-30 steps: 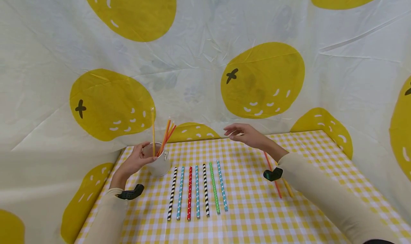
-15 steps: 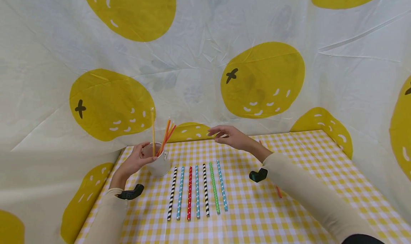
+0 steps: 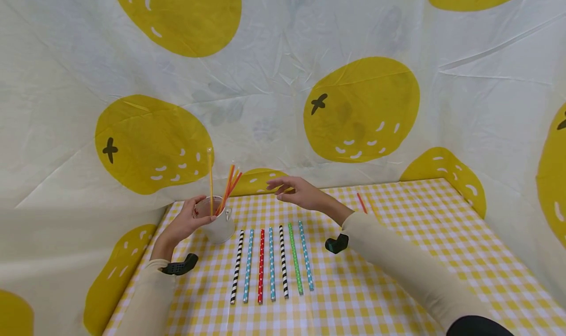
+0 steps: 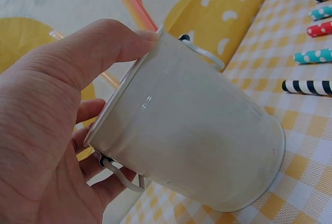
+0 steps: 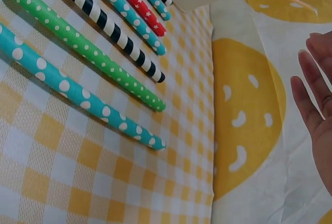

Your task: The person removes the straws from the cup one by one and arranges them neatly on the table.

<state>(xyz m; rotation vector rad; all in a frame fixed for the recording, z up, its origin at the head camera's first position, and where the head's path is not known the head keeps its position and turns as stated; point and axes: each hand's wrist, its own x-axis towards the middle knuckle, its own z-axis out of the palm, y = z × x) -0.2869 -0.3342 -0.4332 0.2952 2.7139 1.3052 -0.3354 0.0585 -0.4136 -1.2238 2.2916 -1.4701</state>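
on left of table (image 3: 345,306), your left hand (image 3: 184,223) pinches bucket (image 3: 221,234) at top; your right hand (image 3: 299,192), fingers loosely parted, holds nothing. looks partway: plain straws (image 3: 224,195) inside; seven patterned straws (image 3: 271,263), red straw (image 3: 361,203), yellow straw (image 3: 373,207) outside.

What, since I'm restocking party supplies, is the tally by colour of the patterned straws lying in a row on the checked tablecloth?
Black-and-white straws: 2
Blue straws: 3
Red straw: 1
Green straw: 1
Total: 7
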